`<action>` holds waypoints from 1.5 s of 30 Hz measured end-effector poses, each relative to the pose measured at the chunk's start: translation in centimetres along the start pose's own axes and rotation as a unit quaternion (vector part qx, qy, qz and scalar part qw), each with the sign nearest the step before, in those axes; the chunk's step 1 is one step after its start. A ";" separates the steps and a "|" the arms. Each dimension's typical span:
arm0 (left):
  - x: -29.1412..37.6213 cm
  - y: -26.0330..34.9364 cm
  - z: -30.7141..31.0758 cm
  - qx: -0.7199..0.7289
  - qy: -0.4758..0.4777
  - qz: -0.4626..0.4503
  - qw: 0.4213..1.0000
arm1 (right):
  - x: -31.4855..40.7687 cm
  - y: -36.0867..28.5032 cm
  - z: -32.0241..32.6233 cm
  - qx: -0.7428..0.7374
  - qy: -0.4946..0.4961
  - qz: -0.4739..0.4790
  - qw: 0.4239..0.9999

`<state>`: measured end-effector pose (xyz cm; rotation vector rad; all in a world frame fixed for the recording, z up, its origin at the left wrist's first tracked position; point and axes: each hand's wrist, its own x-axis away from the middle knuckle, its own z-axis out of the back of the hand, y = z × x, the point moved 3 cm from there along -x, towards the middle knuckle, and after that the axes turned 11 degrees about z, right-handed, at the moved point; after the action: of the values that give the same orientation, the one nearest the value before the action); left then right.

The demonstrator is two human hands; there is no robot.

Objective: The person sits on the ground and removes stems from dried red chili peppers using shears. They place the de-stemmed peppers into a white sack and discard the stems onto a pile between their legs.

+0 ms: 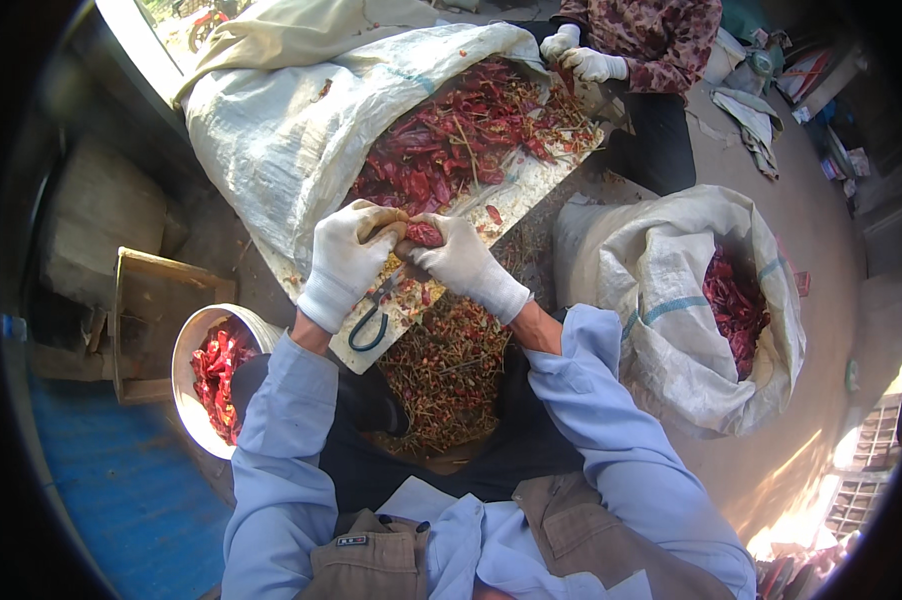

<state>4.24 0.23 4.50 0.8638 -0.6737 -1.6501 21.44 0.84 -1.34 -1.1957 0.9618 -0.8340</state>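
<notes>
A dried red chili pepper [425, 234] is held between my two white-gloved hands, over the near part of a pale board [357, 358]. My right hand [466, 262] grips its body between thumb and fingers. At its left end, the thumb and fingers of my left hand [344, 262] are pinched together; the exact contact is hidden by the fingertips. Scissors with dark looped handles [368, 330] lie on the board just below my hands. Beyond them, a heap of dried red chilies [451, 135] spills from the mouth of a white woven sack [271, 127].
Left of my leg stands a white bucket [267, 324] holding chilies, beside a wooden box [173, 274]. To the right is another open woven sack [668, 300] with chilies inside. Stems and scraps [451, 367] cover the floor between my legs. Across the heap, another person's gloved hands [582, 56] handle chilies.
</notes>
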 end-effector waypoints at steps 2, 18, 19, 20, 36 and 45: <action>0.2 0.1 -0.1 -0.023 0.017 -0.034 0.999 | 0.0 -0.5 -0.1 0.030 0.006 0.033 0.999; 1.7 -0.8 -1.6 0.461 -0.036 0.260 0.848 | 0.3 -2.9 0.2 0.086 -0.008 0.118 0.989; 1.7 -0.9 -1.6 0.476 -0.033 0.240 0.845 | 0.4 -3.0 0.3 0.092 -0.003 0.133 0.987; 1.8 -1.1 -1.7 0.483 -0.028 0.242 0.841 | 0.4 -3.0 0.3 0.099 0.003 0.148 0.984; -1.8 -10.2 -0.3 -0.047 -0.129 0.263 0.955 | 1.0 -2.3 3.4 -0.154 0.128 0.084 0.976; -3.7 -18.8 1.0 -0.404 -0.037 0.143 0.903 | 1.2 -1.4 4.1 -0.151 0.159 0.024 0.975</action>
<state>-6.56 8.31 -9.13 0.0914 -0.1048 -1.4947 25.66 1.03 0.22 -1.3135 1.4136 -0.8792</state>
